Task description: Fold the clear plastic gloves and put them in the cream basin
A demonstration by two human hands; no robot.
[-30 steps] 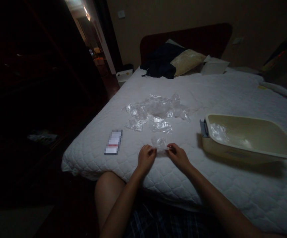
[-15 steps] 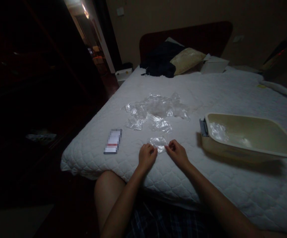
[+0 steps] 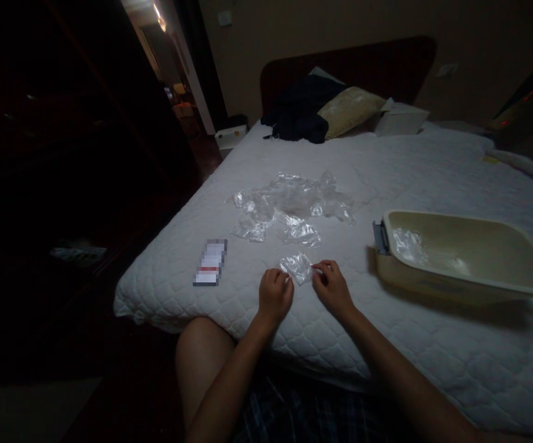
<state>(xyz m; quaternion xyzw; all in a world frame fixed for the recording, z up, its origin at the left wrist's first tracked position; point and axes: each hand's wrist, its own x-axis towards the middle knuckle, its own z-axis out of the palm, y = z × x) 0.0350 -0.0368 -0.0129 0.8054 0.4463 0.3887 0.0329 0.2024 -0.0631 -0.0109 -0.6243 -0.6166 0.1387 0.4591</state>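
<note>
A small clear plastic bag lies wrinkled and shiny on the white quilted bedspread, between my two hands. My left hand is closed at the bag's lower left edge, fingers curled and thumb against the fingertips. At the right edge my right hand pinches the plastic between thumb and forefinger. Just beyond my hands, several more clear plastic bags are spread in a loose, overlapping pile.
A phone with a blurred screen lies to the left. On the right stands a cream plastic bin with a grey latch and some clear plastic inside. Dark cloth, a yellowish pillow and a white box lie by the headboard.
The small bag is more crumpled and its outline has shifted. My right hand has moved slightly right, and my left hand's fingers have curled over a little more.
</note>
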